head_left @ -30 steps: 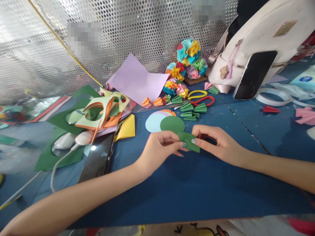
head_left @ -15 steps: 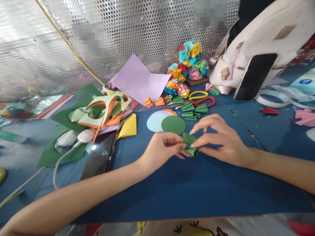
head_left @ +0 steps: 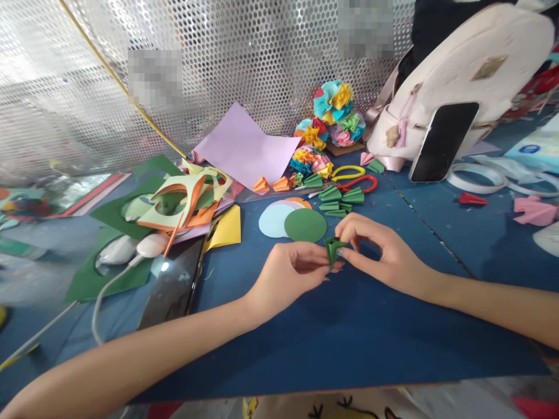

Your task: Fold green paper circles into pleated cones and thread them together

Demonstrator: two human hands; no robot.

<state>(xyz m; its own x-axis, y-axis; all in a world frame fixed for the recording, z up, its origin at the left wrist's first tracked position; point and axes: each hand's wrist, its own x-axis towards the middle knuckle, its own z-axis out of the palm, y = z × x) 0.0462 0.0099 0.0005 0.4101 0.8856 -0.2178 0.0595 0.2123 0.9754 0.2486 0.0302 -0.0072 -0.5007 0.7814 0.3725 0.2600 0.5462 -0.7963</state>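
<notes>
Left hand (head_left: 290, 273): fingers closed together on folded green paper (head_left: 333, 249).
Right hand (head_left: 384, 253): fingers pinched together on its upper edge.
Rest: green circle (head_left: 305, 225) just beyond; red scissors (head_left: 364, 184) farther off.

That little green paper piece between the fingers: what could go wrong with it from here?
The small folded green paper is held only by fingertips of the right hand and left hand, so it might slip, or its folds might spring open. The green folded pieces lie just beyond the right hand, so a careless move could knock them toward the red-handled scissors.
</notes>
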